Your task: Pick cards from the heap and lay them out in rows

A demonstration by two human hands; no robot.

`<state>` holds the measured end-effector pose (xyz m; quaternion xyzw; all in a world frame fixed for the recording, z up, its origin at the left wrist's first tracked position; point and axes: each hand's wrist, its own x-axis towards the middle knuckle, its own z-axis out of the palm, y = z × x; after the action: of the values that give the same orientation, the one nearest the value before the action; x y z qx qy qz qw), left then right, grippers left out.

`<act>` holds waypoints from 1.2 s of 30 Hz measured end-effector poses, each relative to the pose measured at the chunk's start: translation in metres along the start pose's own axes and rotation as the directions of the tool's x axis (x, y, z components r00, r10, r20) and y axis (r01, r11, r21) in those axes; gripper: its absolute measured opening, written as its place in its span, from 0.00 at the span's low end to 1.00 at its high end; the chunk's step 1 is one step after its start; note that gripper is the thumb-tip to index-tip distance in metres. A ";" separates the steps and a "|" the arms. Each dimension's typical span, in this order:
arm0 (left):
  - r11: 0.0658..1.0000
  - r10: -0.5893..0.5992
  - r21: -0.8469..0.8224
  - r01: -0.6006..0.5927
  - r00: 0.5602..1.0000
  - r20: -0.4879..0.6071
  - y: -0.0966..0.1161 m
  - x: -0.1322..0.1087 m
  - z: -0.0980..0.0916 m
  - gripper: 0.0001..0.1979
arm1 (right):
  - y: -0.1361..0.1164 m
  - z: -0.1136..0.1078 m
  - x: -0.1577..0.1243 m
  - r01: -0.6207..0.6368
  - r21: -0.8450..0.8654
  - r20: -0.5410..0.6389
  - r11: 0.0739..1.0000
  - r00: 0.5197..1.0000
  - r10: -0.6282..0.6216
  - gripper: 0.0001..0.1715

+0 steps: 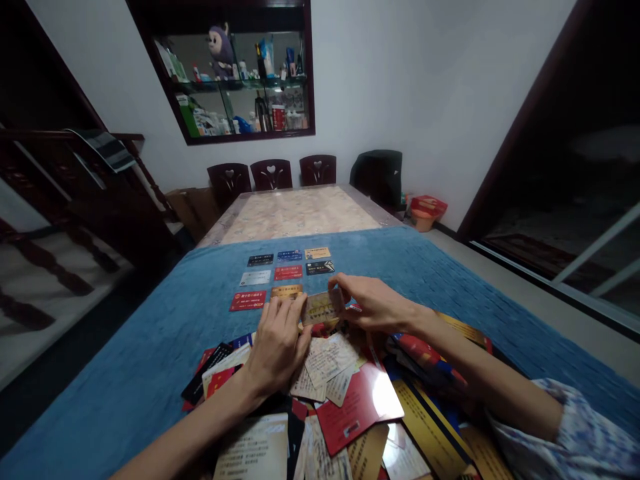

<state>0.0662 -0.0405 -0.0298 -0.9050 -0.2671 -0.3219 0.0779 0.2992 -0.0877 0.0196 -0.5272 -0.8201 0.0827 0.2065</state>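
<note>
Both hands hold one tan plastic card (323,307) with yellowish print, tilted up over the near end of a card layout. My left hand (280,337) pinches its left edge, and my right hand (373,303) grips the right edge with thumb and fingers. Just beyond lie cards in rows: a red card (248,301), a gold card (287,291) partly behind my left fingers, a silver card (255,278), another red card (289,273) and a black card (320,267). Under my wrists spreads a loose pile of mixed cards, with a glossy red card (357,410) on top.
A blue cloth (165,320) covers the near part of the long table (300,210). Dark chairs (271,175) stand at its far end. Left is a wooden railing (70,173); at the right, a basket with a red bag (427,208) sits on the floor.
</note>
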 end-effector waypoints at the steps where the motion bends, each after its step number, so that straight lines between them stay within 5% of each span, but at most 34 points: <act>1: 1.000 -0.004 0.006 0.004 1.000 0.003 -0.001 0.001 -0.001 0.22 | -0.001 0.001 0.000 0.000 -0.027 -0.006 1.000 1.000 -0.001 0.22; 11: 1.000 -0.023 -0.011 0.023 1.000 -0.013 -0.007 0.015 -0.010 0.22 | -0.002 0.008 0.004 0.044 -0.212 -0.205 0.976 0.975 -0.089 0.24; 15: 1.000 0.009 -0.014 -0.008 0.997 0.079 -0.016 0.032 -0.009 0.22 | 0.010 0.007 0.005 0.059 -0.212 -0.259 0.976 0.959 -0.114 0.23; 21: 0.995 0.020 -0.096 0.001 0.976 0.219 -0.026 0.059 0.001 0.22 | 0.035 0.009 0.009 0.041 -0.112 -0.235 0.993 0.970 -0.066 0.29; 36: 0.983 -0.032 -0.155 0.103 0.914 0.404 -0.051 0.076 0.046 0.17 | 0.067 0.025 0.032 -0.151 -0.033 -0.005 0.988 0.989 0.151 0.17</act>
<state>0.1131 0.0499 -0.0194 -0.9452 -0.2795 -0.1545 -0.0682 0.3328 -0.0278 -0.0186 -0.5911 -0.7789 0.0837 0.1919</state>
